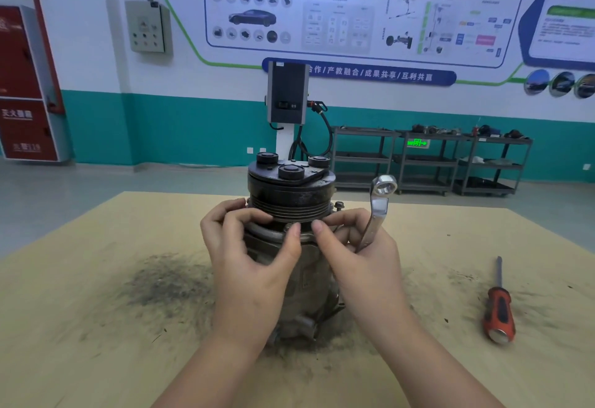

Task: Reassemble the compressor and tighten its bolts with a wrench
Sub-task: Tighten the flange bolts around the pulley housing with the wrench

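The compressor [291, 195] stands upright in the middle of the table, its black grooved pulley and clutch plate on top and its grey metal body below. My left hand [248, 246] curls round the front left of the body just under the pulley, thumb tip at a small bolt there. My right hand [357, 246] holds a silver ring wrench [378, 208], whose ring end points up beside the pulley, while its index finger reaches to the same spot under the pulley. A flanged bolt [338, 205] sticks up at the pulley's right side.
An orange-handled screwdriver [498, 306] lies on the right of the wooden table [96, 327]. Dark grit is smeared over the board left of the compressor. Beyond the table stand a charging post [286, 98] and grey shelf carts [431, 159].
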`<action>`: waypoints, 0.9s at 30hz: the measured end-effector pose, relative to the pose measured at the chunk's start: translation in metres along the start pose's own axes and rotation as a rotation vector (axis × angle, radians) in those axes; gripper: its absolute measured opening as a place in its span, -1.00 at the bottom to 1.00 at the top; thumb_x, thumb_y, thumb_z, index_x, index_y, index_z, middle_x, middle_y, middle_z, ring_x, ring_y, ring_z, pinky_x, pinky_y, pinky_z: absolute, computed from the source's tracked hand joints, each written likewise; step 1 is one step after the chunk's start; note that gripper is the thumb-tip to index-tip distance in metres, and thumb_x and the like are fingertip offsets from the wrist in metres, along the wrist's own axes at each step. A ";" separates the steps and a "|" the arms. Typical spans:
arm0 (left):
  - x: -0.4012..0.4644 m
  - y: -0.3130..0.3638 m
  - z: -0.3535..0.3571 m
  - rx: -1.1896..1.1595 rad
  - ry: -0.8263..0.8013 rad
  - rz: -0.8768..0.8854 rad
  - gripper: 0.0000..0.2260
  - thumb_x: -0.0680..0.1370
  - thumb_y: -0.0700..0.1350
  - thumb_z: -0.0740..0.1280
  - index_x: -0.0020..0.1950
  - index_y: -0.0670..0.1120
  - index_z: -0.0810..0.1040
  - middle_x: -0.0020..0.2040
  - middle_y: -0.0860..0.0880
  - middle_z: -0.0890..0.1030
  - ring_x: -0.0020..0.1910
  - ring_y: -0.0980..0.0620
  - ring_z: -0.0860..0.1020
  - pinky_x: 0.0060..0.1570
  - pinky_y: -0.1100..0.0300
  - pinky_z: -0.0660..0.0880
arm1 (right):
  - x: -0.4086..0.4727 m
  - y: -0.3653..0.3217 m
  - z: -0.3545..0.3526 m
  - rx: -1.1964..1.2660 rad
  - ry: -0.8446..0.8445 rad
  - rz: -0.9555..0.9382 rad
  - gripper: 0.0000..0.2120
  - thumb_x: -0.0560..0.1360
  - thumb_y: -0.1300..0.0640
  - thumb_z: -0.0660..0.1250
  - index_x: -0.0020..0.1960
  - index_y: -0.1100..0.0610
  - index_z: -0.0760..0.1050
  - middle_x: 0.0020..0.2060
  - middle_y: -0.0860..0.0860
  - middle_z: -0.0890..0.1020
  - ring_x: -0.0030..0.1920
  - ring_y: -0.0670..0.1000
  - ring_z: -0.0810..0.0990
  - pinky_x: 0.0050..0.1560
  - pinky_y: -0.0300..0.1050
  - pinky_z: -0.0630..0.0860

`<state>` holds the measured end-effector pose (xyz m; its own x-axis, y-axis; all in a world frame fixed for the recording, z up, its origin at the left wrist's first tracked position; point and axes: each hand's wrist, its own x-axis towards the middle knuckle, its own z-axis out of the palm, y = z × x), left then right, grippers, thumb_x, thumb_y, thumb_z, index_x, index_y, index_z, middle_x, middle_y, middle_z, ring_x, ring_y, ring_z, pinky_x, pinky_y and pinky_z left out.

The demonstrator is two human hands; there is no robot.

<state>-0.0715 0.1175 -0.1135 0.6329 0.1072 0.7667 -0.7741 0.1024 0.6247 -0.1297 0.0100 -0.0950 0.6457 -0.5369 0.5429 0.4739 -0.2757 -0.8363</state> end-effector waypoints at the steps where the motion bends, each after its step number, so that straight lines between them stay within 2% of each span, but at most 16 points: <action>1: 0.000 0.000 0.000 0.000 0.007 -0.005 -0.79 0.38 0.11 0.44 -0.08 0.11 0.48 0.16 0.18 0.34 0.23 0.10 0.46 0.19 0.39 0.38 | 0.000 0.000 0.000 -0.015 0.001 0.010 -0.88 0.43 0.14 0.48 -0.20 0.04 0.55 -0.49 -0.12 0.51 -0.48 -0.18 0.44 -0.46 -0.36 0.36; 3: 0.000 -0.001 -0.001 0.013 0.010 -0.002 -0.83 0.40 0.04 0.49 -0.15 0.08 0.51 0.17 0.19 0.35 0.25 0.14 0.45 0.14 0.42 0.40 | 0.000 0.002 0.001 -0.038 0.015 0.020 -0.87 0.41 0.12 0.50 -0.23 0.05 0.55 -0.50 -0.10 0.51 -0.48 -0.17 0.43 -0.45 -0.36 0.36; 5: -0.001 -0.002 0.000 0.004 0.014 0.020 -0.87 0.41 -0.07 0.48 -0.20 0.04 0.54 0.19 0.15 0.36 0.23 0.27 0.45 0.08 0.49 0.39 | 0.000 0.003 0.004 -0.043 0.027 0.018 -0.84 0.40 0.15 0.51 -0.26 0.05 0.54 -0.48 -0.07 0.53 -0.46 -0.18 0.45 -0.43 -0.35 0.38; 8: -0.001 -0.003 0.002 0.000 0.007 0.060 -0.88 0.42 -0.14 0.46 -0.22 0.00 0.54 0.19 0.09 0.38 0.21 0.39 0.43 0.10 0.55 0.34 | 0.000 0.004 0.004 -0.047 0.034 0.018 -0.84 0.40 0.12 0.51 -0.28 0.04 0.54 -0.46 -0.04 0.56 -0.45 -0.17 0.48 -0.42 -0.35 0.40; 10: 0.000 -0.003 0.001 0.007 -0.007 0.058 -0.88 0.43 -0.12 0.46 -0.22 0.02 0.55 0.19 0.10 0.38 0.22 0.37 0.42 0.11 0.54 0.34 | -0.001 0.004 0.004 -0.052 0.030 0.038 -0.87 0.41 0.07 0.49 -0.25 0.01 0.57 -0.46 -0.05 0.56 -0.45 -0.16 0.48 -0.44 -0.34 0.39; 14: 0.001 -0.001 -0.002 -0.028 -0.017 0.021 -0.92 0.46 0.03 0.37 -0.20 0.07 0.53 0.18 0.16 0.37 0.19 0.26 0.47 0.08 0.43 0.42 | -0.001 0.004 0.005 -0.050 0.040 0.055 -0.89 0.44 0.14 0.47 -0.23 0.05 0.56 -0.49 -0.10 0.51 -0.48 -0.16 0.44 -0.46 -0.32 0.36; 17: 0.001 0.002 -0.003 -0.064 0.002 -0.047 -0.86 0.43 0.12 0.35 -0.14 0.08 0.53 0.17 0.18 0.37 0.13 0.00 0.54 0.07 0.24 0.51 | -0.001 0.002 0.007 -0.077 0.042 0.036 -0.85 0.45 0.15 0.46 -0.25 0.06 0.51 -0.49 -0.08 0.52 -0.48 -0.16 0.45 -0.45 -0.31 0.37; 19: 0.000 0.003 -0.002 -0.035 -0.001 -0.050 -0.79 0.40 0.16 0.38 -0.11 0.07 0.51 0.17 0.16 0.36 0.15 -0.08 0.53 0.14 0.18 0.50 | -0.001 0.000 0.007 -0.090 0.054 0.021 -0.82 0.43 0.17 0.48 -0.26 0.09 0.50 -0.47 -0.04 0.55 -0.46 -0.18 0.49 -0.43 -0.35 0.40; 21: -0.002 0.004 0.000 0.009 -0.013 -0.041 -0.75 0.37 0.17 0.42 -0.10 0.06 0.49 0.19 0.14 0.35 0.19 -0.08 0.50 0.19 0.16 0.46 | -0.001 -0.002 0.008 -0.104 0.074 0.008 -0.80 0.40 0.17 0.51 -0.28 0.08 0.50 -0.46 -0.07 0.59 -0.44 -0.21 0.52 -0.41 -0.40 0.42; 25: -0.003 0.000 0.002 0.047 -0.016 -0.025 -0.76 0.37 0.05 0.51 -0.09 0.05 0.50 0.20 0.13 0.34 0.22 0.04 0.46 0.19 0.33 0.41 | 0.000 -0.005 0.007 -0.102 0.083 0.033 -0.81 0.38 0.09 0.53 -0.29 0.07 0.53 -0.48 -0.08 0.57 -0.45 -0.19 0.51 -0.41 -0.37 0.44; 27: -0.004 -0.002 0.002 0.050 -0.003 -0.025 -0.77 0.40 0.05 0.53 -0.12 0.01 0.54 0.20 0.11 0.36 0.26 0.11 0.43 0.22 0.29 0.41 | 0.001 -0.005 0.006 -0.093 0.095 0.035 -0.83 0.38 0.09 0.54 -0.27 0.10 0.56 -0.47 -0.04 0.59 -0.44 -0.15 0.52 -0.42 -0.35 0.44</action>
<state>-0.0728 0.1149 -0.1172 0.6518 0.1027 0.7514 -0.7579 0.0550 0.6500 -0.1283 0.0155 -0.0898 0.5993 -0.6196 0.5070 0.3913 -0.3258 -0.8607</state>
